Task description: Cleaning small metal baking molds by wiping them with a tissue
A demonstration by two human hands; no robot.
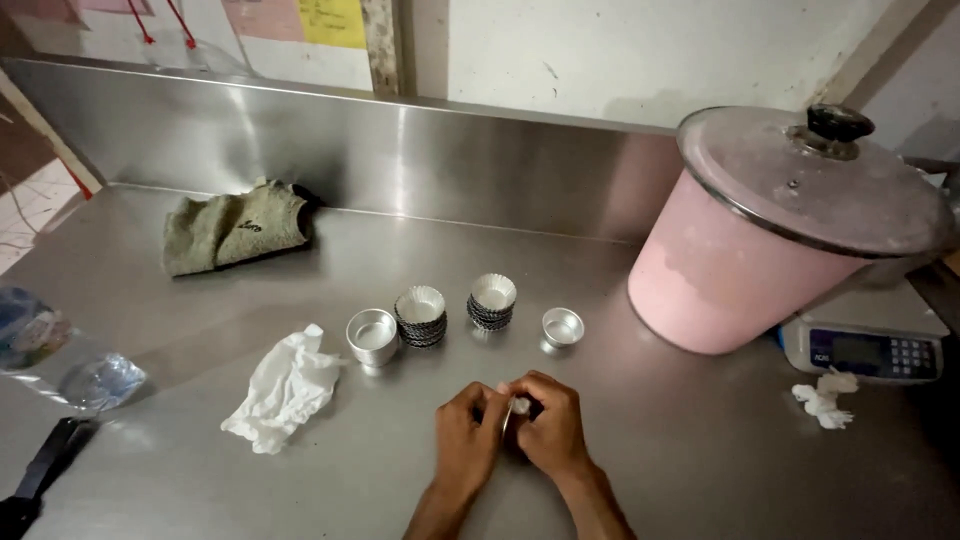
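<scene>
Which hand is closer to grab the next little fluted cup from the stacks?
Probably the right hand. It sits almost below the nearer stack of fluted cups, while the left hand is slightly further over. Both hands pinch one small pale piece together, so either must let go first.

I see a brushed steel counter (700, 460) with a dull sheen and a matching backsplash (450, 160). The small tins (372, 335) look like thin, shiny metal, some fluted (420, 312). The rag (235, 227) is rough cloth, the tissue (285, 388) crumpled paper, the pink tub (720, 280) matt plastic, its lid (815, 180) cloudy glass.
</scene>
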